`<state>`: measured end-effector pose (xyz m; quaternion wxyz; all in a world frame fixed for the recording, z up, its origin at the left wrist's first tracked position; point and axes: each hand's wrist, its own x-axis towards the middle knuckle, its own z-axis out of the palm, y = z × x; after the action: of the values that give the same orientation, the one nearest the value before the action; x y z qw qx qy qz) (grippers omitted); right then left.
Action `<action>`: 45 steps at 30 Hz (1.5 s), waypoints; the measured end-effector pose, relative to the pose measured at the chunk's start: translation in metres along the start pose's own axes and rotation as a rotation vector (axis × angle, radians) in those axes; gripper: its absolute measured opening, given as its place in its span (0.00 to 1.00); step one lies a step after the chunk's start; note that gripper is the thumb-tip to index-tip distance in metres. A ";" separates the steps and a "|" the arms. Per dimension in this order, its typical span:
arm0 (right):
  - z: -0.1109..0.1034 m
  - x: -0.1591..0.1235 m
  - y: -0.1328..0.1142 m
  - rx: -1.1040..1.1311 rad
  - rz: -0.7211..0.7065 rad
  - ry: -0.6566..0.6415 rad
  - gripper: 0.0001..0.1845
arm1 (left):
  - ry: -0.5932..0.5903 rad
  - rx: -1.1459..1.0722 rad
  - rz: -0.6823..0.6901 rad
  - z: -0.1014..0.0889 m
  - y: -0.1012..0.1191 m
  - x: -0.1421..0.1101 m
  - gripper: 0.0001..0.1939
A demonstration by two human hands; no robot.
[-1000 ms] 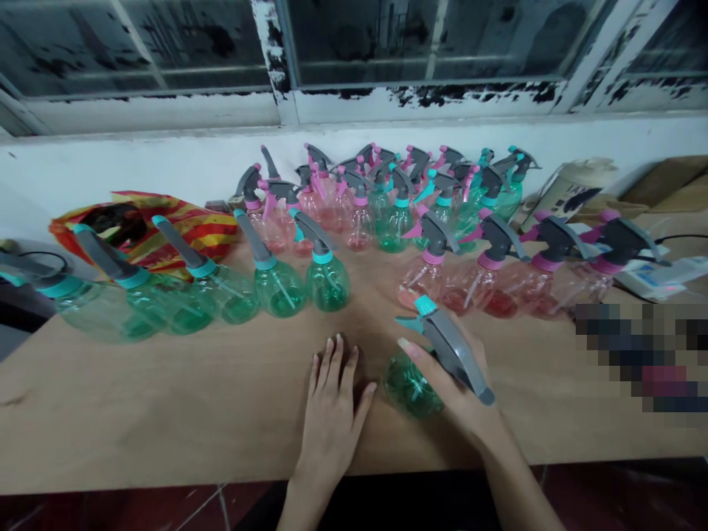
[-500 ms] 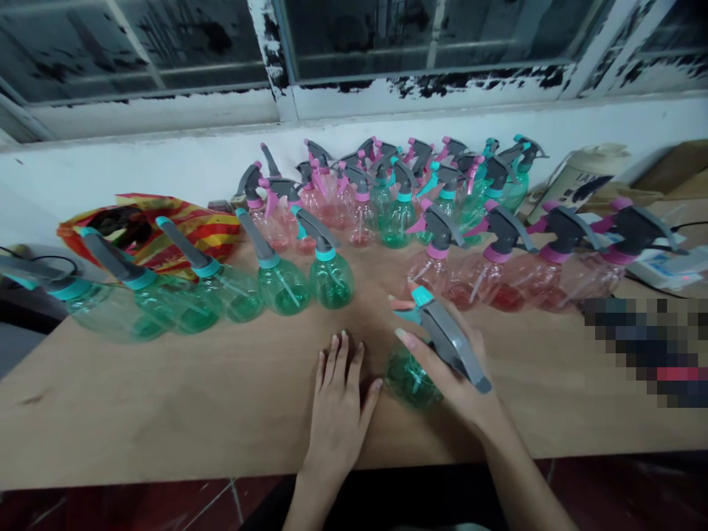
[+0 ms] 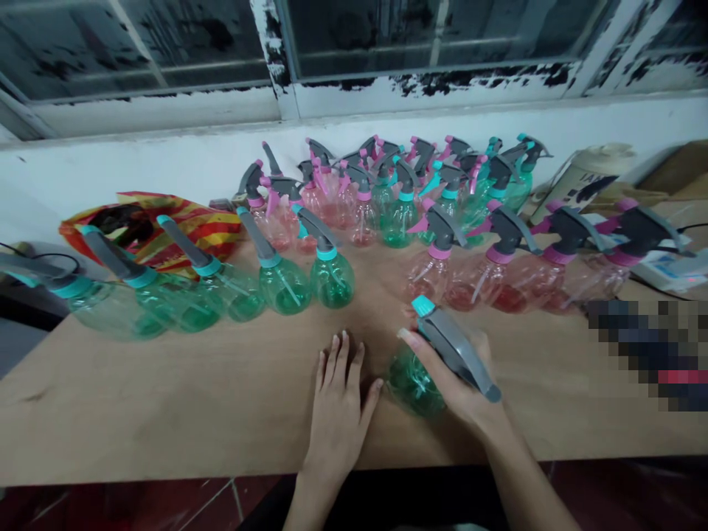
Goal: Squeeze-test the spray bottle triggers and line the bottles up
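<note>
In my right hand is a green spray bottle with a grey trigger head and turquoise nozzle. My fingers wrap round its neck, just below the head, and the bottle leans slightly. The trigger is mostly hidden by my fingers. Palm down on the wooden table, my left hand lies flat with its fingers spread, its thumb close to the bottle's left side. Beyond it stands another green spray bottle, the end of a row of several. A pink spray bottle heads a second row at the right.
Behind, against the white wall, many pink and green spray bottles are crowded together. A red and yellow plastic bag lies at the back left. At the right are a white device and a pale printed bag.
The spray bottle in my right hand has shifted slightly down and right, and my fingers have closed in at its trigger. My left hand has stayed in place.
</note>
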<state>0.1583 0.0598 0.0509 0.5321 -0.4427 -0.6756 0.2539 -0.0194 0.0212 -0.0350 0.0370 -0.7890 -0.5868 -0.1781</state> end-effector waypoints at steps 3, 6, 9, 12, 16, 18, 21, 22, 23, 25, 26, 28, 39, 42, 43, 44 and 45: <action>-0.003 -0.003 0.000 0.008 -0.017 -0.040 0.02 | -0.005 0.003 0.000 0.000 0.000 0.000 0.27; -0.006 -0.003 0.000 0.035 -0.026 -0.103 0.10 | -0.005 0.006 0.001 0.000 0.000 0.000 0.27; -0.007 -0.003 0.000 0.037 -0.018 -0.118 0.15 | -0.002 0.008 0.003 0.001 0.000 0.001 0.27; -0.006 -0.003 0.000 0.014 -0.023 -0.100 0.16 | 0.000 0.008 0.006 0.000 0.000 0.001 0.27; -0.006 -0.004 0.001 0.003 -0.036 -0.083 0.17 | -0.001 0.013 0.009 -0.001 -0.001 0.001 0.27; -0.005 -0.004 0.001 -0.004 -0.040 -0.066 0.19 | -0.006 0.017 0.013 -0.001 -0.001 0.001 0.27; -0.004 -0.004 0.001 -0.003 -0.042 -0.049 0.20 | -0.007 0.019 0.019 -0.001 -0.001 0.001 0.28; -0.004 -0.003 0.001 -0.001 -0.044 -0.049 0.20 | -0.004 0.018 0.019 -0.001 -0.001 0.001 0.28; -0.004 -0.003 0.000 0.000 -0.046 -0.049 0.20 | 0.001 0.016 0.018 -0.001 0.000 0.001 0.27; -0.005 -0.002 0.000 0.003 -0.051 -0.053 0.20 | 0.007 0.012 0.014 0.000 0.000 0.001 0.27; -0.005 -0.002 -0.001 0.003 -0.051 -0.054 0.20 | 0.008 0.011 0.012 0.000 0.000 0.001 0.27; -0.005 -0.001 -0.001 -0.004 -0.047 -0.050 0.18 | 0.009 0.009 0.011 0.001 -0.001 0.001 0.27; -0.002 0.006 0.008 -0.001 -0.032 -0.015 0.11 | 0.015 -0.013 -0.001 -0.001 0.001 0.001 0.26; -0.001 0.008 0.007 0.013 -0.031 -0.031 0.17 | 0.003 -0.018 -0.005 -0.002 0.001 0.001 0.26; 0.000 0.009 0.006 0.017 -0.030 -0.031 0.18 | 0.000 -0.018 -0.006 -0.002 0.001 0.001 0.26; 0.001 0.009 0.006 0.022 -0.028 -0.029 0.18 | 0.000 -0.018 -0.007 -0.002 0.001 0.001 0.27; 0.001 0.008 0.006 0.026 -0.022 -0.029 0.17 | 0.003 -0.019 -0.007 -0.002 0.001 0.001 0.27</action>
<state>0.1586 0.0703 0.0497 0.5308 -0.4245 -0.6848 0.2629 -0.0189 0.0214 -0.0331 0.0296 -0.7869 -0.5879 -0.1852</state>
